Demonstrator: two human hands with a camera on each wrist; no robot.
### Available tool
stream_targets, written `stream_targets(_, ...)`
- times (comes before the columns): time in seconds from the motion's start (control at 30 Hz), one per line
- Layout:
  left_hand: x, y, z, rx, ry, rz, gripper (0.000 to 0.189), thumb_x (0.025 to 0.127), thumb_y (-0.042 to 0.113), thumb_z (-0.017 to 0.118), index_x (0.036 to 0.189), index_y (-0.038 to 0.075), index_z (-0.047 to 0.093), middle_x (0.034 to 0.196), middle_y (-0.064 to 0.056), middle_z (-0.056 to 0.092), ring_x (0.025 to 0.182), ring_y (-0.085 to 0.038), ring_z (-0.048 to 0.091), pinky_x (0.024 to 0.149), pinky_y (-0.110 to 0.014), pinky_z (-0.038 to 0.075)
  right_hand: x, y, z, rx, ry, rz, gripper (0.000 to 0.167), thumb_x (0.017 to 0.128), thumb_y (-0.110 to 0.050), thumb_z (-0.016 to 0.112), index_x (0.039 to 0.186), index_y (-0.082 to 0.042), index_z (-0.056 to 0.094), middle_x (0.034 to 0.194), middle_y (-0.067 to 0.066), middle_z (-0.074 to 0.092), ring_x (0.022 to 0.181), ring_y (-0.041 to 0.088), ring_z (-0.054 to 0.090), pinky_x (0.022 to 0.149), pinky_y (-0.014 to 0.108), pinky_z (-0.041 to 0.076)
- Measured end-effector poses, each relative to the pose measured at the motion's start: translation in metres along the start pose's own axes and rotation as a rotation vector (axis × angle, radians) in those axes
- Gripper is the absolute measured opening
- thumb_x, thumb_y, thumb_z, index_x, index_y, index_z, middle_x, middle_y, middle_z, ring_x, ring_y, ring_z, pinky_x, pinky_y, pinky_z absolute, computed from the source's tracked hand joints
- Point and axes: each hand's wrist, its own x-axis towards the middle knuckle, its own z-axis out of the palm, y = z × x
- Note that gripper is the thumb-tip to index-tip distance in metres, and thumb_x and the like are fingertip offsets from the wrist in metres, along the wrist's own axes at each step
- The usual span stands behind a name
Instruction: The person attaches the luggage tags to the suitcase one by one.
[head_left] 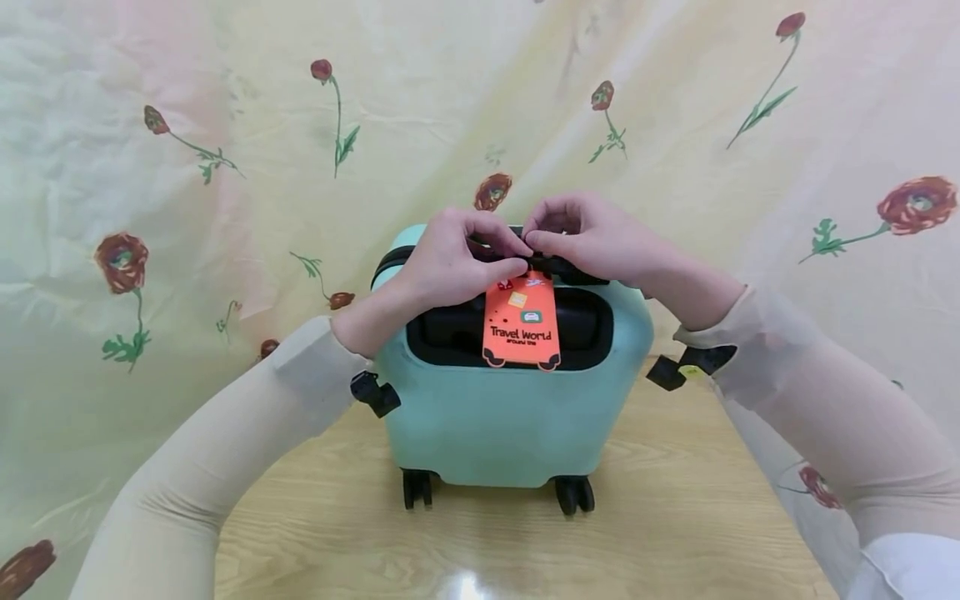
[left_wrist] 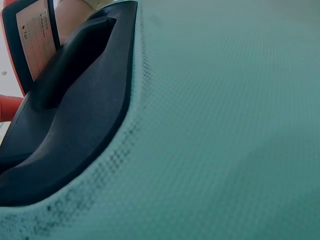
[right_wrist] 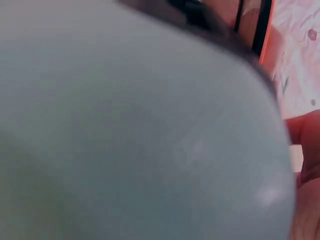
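Note:
A mint-green suitcase [head_left: 495, 425] stands upright on its black wheels. Against its black side handle [head_left: 588, 325] hangs an orange luggage tag [head_left: 521, 325] printed "Travel World". My left hand [head_left: 461, 254] pinches at the tag's top end, where its dark strap begins. Thumb and index finger of my right hand [head_left: 592, 235] meet right beside it, pinching at the strap, which the fingers mostly hide. In the left wrist view, the lined back of the tag [left_wrist: 37, 37] shows beyond the handle [left_wrist: 95, 85]. Blurred green shell [right_wrist: 145, 135] fills most of the right wrist view.
Beneath the suitcase is a wooden tabletop [head_left: 330, 525]. A flower-printed cloth [head_left: 420, 100] hangs behind and at both sides. Small black wrist cameras sit below each cuff, the left one [head_left: 375, 394] close to the suitcase's side.

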Motion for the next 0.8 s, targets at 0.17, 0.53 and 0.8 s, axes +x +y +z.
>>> stream_targets(0.17,0.0,0.001,-0.001,-0.003,0.022,-0.007,0.013,0.091,0.011,0.083,0.103,0.005,0.083,0.096,-0.01,0.08,0.088,-0.019,0.073,0.082,-0.031,0.062,0.002,-0.006,0.007,0.078,0.025,0.01,0.014,0.109,-0.014,0.057,0.11,-0.003,0.066,0.097,0.004,0.072,0.093,0.025,0.063,0.082,0.026,0.052)
stream_targets(0.53,0.0,0.0,0.0,-0.021,0.019,-0.009,0.015,0.09,0.012,0.084,0.103,0.005,0.085,0.099,-0.008,0.083,0.095,-0.016,0.074,0.087,-0.032,0.063,0.002,0.006,0.012,0.136,0.077,-0.01,0.015,0.109,-0.014,0.058,0.111,-0.002,0.068,0.093,0.0,0.071,0.089,0.021,0.062,0.082,0.023,0.052)
stream_targets(0.8,0.002,0.0,0.001,-0.04,0.014,-0.046,0.015,0.087,0.012,0.088,0.101,0.007,0.087,0.103,-0.007,0.084,0.092,-0.015,0.077,0.08,-0.032,0.064,0.0,0.005,0.013,0.153,0.068,0.011,0.014,0.109,-0.012,0.058,0.109,-0.001,0.066,0.089,0.0,0.069,0.087,0.019,0.062,0.081,0.023,0.052)
